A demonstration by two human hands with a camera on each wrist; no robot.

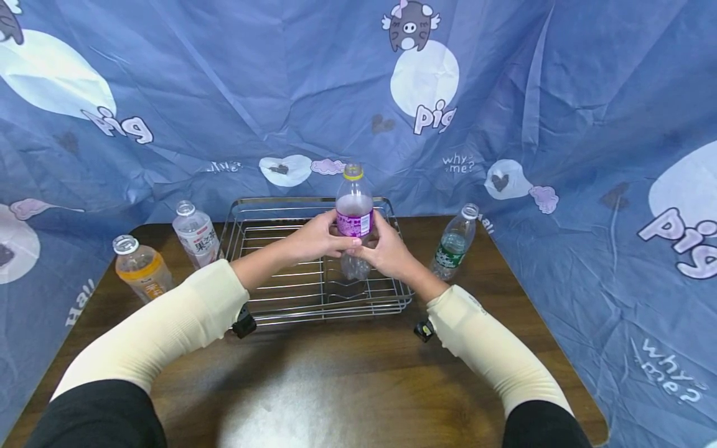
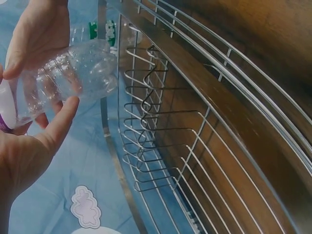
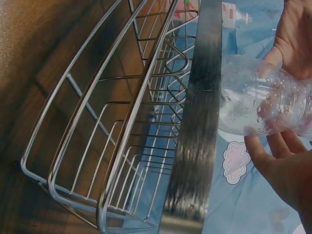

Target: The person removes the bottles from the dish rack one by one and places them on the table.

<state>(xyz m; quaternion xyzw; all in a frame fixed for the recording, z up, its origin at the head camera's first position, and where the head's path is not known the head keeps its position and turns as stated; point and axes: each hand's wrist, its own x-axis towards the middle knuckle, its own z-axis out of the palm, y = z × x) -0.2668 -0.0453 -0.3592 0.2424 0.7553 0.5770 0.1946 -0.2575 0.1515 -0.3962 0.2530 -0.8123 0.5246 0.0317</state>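
A clear plastic bottle with a purple label and a yellow neck ring stands upright between both hands, over the right part of a metal wire dish rack. My left hand grips it from the left and my right hand from the right, the thumbs meeting in front of the label. In the left wrist view the bottle's ribbed lower part shows between the curled fingers. The right wrist view has the bottle's base just past the rack's flat metal rim.
Left of the rack stand an orange-label bottle and a white-label bottle. A green-label bottle stands at its right. Everything is on a brown wooden table, with a blue printed cloth hanging behind and at the sides.
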